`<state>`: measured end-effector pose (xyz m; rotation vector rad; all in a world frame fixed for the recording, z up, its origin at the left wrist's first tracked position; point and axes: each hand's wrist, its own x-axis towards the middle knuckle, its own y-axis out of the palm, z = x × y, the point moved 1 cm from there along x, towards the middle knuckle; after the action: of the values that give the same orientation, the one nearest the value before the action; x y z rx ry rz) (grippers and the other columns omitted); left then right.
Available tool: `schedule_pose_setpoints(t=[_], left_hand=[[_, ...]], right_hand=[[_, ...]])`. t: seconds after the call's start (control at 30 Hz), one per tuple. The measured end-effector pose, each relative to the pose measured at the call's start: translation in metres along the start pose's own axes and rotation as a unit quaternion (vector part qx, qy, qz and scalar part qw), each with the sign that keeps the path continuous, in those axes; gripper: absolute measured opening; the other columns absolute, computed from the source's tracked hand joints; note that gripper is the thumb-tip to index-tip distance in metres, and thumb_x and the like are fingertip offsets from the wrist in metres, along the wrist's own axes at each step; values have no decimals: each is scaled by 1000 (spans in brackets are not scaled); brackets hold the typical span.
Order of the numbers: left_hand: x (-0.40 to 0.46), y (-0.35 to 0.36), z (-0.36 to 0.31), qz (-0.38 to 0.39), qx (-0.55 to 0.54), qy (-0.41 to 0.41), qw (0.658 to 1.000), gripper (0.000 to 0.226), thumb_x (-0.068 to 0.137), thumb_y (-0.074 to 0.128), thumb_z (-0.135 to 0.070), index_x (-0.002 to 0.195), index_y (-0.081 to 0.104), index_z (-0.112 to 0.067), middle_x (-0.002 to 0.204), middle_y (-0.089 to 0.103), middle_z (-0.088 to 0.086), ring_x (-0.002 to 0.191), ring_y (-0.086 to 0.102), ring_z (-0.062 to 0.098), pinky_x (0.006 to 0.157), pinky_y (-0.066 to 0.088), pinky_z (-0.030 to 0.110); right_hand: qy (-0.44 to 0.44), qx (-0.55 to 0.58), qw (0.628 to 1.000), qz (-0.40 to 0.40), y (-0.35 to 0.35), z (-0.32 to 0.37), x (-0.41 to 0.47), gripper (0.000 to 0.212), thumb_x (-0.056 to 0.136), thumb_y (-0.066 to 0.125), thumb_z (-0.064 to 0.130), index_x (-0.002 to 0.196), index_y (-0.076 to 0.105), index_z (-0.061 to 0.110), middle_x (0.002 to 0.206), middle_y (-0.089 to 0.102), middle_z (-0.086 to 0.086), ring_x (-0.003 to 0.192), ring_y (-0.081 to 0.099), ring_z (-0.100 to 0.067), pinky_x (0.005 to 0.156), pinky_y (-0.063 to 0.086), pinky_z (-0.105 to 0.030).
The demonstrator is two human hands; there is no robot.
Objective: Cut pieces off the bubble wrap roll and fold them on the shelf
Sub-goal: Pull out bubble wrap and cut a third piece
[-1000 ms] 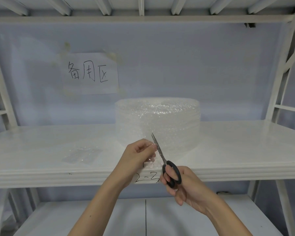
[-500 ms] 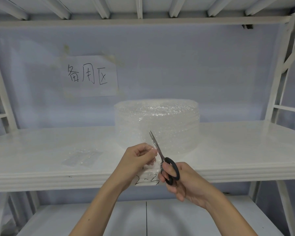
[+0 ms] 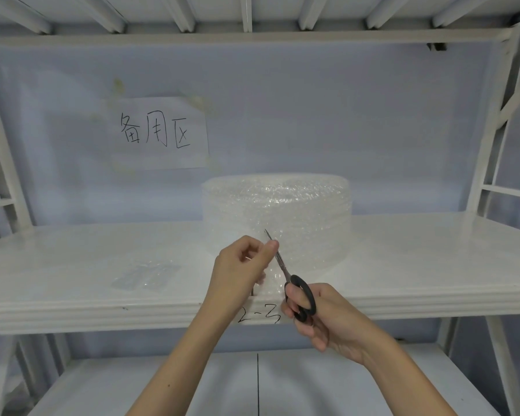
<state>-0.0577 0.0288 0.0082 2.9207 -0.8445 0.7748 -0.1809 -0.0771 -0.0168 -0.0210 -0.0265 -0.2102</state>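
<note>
A white metal rack is seen from the head view against a pale bluish wall, where a paper sign with handwritten characters is taped; the middle shelf bears the mark "2-3" on its front lip. The bubble wrap roll stands on end near the middle of the shelf, its loose free end drawn forward over the front edge. That free end is pinched between the fingers of the left hand, which are closed on the film. The scissors are gripped in the right hand, fingers threaded through the black loops, blades nearly shut and slanted up beside the left fingertips. A folded piece lies flat on the shelf to the left, well apart from the roll. The film is judged light, limp and slippery, so it is best held taut just beside the cut line; the bubbles may burst under hard pinching.
</note>
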Motion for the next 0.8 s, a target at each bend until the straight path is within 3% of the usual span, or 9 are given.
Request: schedule_pose_setpoints(t=[0.1, 0.27, 0.37, 0.53, 0.63, 0.8], left_hand=[[1, 2, -3, -13, 6, 15, 1000, 22, 89, 66, -25, 77, 65, -6, 62, 59, 0, 53, 53, 13, 58, 49, 28], [-2, 4, 1, 24, -80, -19, 996, 18, 92, 62, -13, 76, 65, -6, 59, 60, -4, 52, 52, 9, 53, 48, 18], [-5, 5, 1, 42, -95, -17, 994, 17, 93, 62, -12, 78, 64, -4, 59, 60, -5, 52, 51, 7, 54, 47, 16], [-6, 6, 2, 54, -108, -19, 993, 17, 93, 62, -14, 82, 65, -1, 64, 61, 0, 54, 53, 11, 56, 48, 18], [-8, 5, 3, 64, -114, -22, 991, 17, 93, 62, -14, 80, 65, -4, 64, 60, 1, 54, 52, 10, 55, 47, 17], [-8, 1, 5, 64, -108, -30, 992, 18, 93, 63, -16, 75, 64, -11, 61, 60, -3, 54, 51, 8, 55, 46, 15]], right_hand=[[2, 23, 1000, -7, -2, -2, 1, 35, 77, 64, 43, 59, 55, 14, 65, 51, -5, 33, 39, -9, 27, 33, -16], [27, 115, 993, 22, -9, -7, 4, 48, 69, 72, 55, 62, 51, 13, 69, 53, -3, 35, 32, -8, 24, 20, -13], [54, 133, 989, 39, -9, -3, 3, 53, 50, 80, 62, 58, 56, 15, 68, 55, -1, 38, 32, -9, 25, 16, -14], [47, 105, 992, 46, -7, 4, 7, 61, 48, 79, 66, 67, 56, 13, 68, 57, -1, 40, 36, -10, 25, 20, -15], [18, 77, 996, 37, -7, 5, 11, 57, 60, 73, 64, 71, 56, 11, 68, 52, -4, 40, 37, -9, 26, 20, -16], [-12, 40, 999, 20, -5, 1, 16, 40, 76, 62, 59, 58, 60, 23, 67, 43, -7, 43, 30, -12, 27, 26, -15]])
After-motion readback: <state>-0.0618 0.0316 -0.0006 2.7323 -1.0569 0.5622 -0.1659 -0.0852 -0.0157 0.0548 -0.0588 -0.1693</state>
